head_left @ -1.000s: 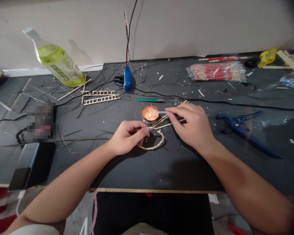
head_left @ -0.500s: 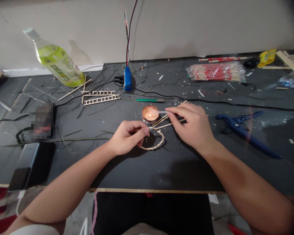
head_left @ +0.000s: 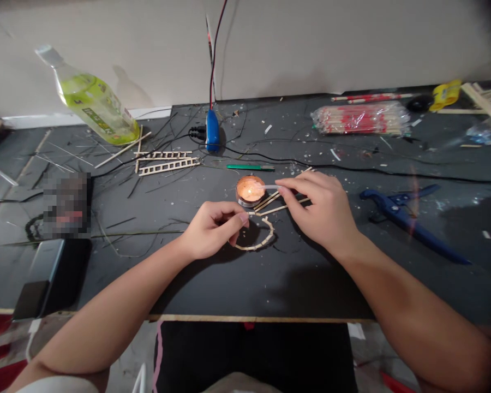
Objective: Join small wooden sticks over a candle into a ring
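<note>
My left hand (head_left: 215, 229) pinches the left side of a curved ring of short wooden pieces (head_left: 265, 240), which hangs or rests over the dark table. In my right hand (head_left: 321, 207) is a thin translucent stick (head_left: 272, 187), its far end over a small round tin (head_left: 241, 197) with a flame glowing inside. Thin wooden sticks (head_left: 282, 207) lie between the tin and my right hand. A green-handled tool (head_left: 245, 167) lies just behind the tin.
Two small wooden ladder shapes (head_left: 167, 166) lie back left, near a green drink bottle (head_left: 102, 112). Blue cutters (head_left: 417, 226) lie right, a bag of sticks (head_left: 360, 120) behind. A black cable (head_left: 352, 171) crosses the table. A power bank (head_left: 59, 273) sits front left.
</note>
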Demonstrator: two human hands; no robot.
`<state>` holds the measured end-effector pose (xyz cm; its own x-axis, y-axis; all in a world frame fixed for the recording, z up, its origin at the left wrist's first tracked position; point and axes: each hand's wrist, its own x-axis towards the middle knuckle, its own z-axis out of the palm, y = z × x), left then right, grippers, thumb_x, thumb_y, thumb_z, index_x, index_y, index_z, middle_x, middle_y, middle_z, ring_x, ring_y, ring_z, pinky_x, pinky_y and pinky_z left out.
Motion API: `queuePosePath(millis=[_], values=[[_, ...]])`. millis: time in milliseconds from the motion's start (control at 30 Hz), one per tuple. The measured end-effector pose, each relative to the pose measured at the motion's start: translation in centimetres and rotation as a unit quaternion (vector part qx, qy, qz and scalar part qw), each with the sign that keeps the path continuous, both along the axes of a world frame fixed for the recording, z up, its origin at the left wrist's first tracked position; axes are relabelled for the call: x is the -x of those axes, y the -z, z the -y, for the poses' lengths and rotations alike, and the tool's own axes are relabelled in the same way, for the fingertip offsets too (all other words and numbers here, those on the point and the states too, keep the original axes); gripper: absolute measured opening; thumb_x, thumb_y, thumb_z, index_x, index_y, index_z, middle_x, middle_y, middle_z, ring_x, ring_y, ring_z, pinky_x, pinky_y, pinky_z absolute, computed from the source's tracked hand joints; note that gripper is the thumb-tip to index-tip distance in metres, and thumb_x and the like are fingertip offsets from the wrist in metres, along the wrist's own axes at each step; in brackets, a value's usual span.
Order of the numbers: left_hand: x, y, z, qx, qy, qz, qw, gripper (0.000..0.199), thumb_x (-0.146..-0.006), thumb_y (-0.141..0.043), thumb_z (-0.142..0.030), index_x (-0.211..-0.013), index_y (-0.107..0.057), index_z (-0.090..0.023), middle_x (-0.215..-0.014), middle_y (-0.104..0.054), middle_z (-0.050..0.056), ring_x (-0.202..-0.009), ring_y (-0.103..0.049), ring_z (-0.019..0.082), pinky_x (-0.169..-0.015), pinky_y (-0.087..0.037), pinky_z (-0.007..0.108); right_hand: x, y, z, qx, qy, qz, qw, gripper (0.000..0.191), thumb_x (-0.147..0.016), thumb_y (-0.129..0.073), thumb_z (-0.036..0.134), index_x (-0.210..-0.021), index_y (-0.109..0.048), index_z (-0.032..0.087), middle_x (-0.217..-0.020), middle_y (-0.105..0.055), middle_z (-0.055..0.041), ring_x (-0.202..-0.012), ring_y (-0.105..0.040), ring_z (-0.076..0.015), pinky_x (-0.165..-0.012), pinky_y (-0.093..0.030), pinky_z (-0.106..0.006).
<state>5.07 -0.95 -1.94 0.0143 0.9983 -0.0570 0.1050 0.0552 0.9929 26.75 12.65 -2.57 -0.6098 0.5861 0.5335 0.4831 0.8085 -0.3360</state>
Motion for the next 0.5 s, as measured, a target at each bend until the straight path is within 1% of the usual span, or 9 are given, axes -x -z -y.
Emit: queuePosePath(millis=[500], values=[[-0.07,-0.1,0.09,0.0,0.001,-0.004,1.0,0.027,-0.102,-0.06,-0.031,-0.084,-0.068,-0.013,-0.051,-0.06,-0.003,-0.042,-0.049,0.005,-0.045,-0.039,0.016,0.01,-0.03,0.01,0.004,0.0,-0.001,1.0,0.016,-0.098,-0.067,0.025,-0.109,-0.079,0.023,-0.094,-0.074,-0.0029,-0.089,-0.069,-0.0206,-0.081,-0.046,-0.038]])
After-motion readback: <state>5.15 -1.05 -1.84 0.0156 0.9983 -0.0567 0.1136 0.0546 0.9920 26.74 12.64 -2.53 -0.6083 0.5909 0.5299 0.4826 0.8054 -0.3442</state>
